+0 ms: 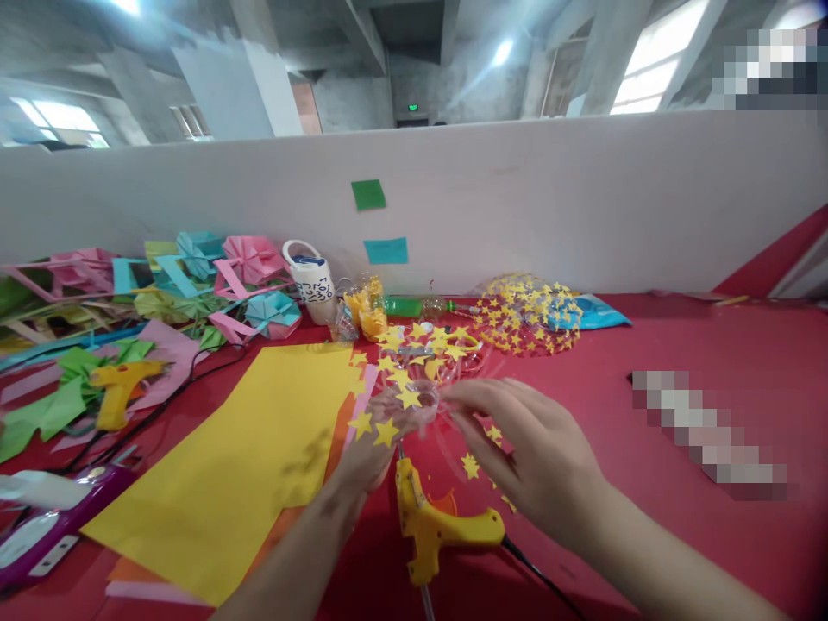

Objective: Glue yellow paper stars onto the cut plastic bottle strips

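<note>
A clear plastic piece with thin strips and a round rim (427,398), covered in yellow paper stars, is over the red table. My left hand (373,444) is closed around it from below, its fingers partly hidden behind plastic and stars. My right hand (534,435) is at the rim's right side, fingertips close to the plastic; whether they touch it I cannot tell. A gap shows between its thumb and forefinger. Beneath both hands lies a yellow glue gun (446,526), nozzle pointing away from me. Loose yellow stars (470,467) lie near my right hand.
Yellow paper sheets (259,431) lie left. Beyond them are another glue gun (120,392), a purple device (65,526) and folded paper flowers (252,259). A white cup (311,289), a green bottle (402,306) and a star-covered clear ball (527,315) stand by the white partition (517,198).
</note>
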Motion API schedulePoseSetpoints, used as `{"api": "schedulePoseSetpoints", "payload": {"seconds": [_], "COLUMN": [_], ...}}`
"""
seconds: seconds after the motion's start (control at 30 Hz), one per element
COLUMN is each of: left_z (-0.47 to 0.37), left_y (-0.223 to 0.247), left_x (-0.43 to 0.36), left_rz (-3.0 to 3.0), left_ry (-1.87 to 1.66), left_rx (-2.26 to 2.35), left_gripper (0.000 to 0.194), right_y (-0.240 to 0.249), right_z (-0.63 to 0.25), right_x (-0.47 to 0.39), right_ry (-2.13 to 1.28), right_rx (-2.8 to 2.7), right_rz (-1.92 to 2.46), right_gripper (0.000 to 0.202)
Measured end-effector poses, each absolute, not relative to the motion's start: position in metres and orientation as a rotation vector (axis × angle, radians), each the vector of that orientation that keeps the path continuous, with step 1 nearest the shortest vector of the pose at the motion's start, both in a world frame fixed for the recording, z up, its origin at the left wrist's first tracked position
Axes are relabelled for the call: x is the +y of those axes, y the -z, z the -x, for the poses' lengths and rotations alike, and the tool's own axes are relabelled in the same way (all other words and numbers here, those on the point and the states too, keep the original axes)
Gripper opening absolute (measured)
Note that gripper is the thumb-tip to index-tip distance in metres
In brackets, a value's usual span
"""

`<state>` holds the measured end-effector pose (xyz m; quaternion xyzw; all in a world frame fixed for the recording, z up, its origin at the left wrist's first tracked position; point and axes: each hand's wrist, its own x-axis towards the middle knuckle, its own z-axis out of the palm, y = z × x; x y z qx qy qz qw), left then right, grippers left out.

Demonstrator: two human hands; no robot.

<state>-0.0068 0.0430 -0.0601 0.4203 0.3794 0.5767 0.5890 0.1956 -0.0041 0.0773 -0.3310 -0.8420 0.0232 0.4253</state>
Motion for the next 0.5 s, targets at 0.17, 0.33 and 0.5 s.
{"api": "schedulePoseSetpoints", "payload": {"seconds": [0.17,0.33,0.5], "left_z": [-0.012,-0.020,-0.017], "left_y": [0.023,0.005,0.005], "left_x": [0.036,0.032,0.032], "left_rz": [-0.914,-0.851,-0.861], "left_ry": [-1.300,-1.289,-1.298], "left_rx": [0.878,0.863,0.825], "left_gripper": [0.011,0.012,0.015], "right_y": [-0.085,-0.096,-0.103], "right_z": [-0.202,-0.207,-0.207], "right_x": [-0.006,-0.004,-0.006], "right_ry": [0.014,-0.015,-0.010], "right_rx": [-2.055,-2.099,-2.228], "right_rz": [0.816,0.860,0.792], "right_gripper": [0.022,0.010,0.010]}}
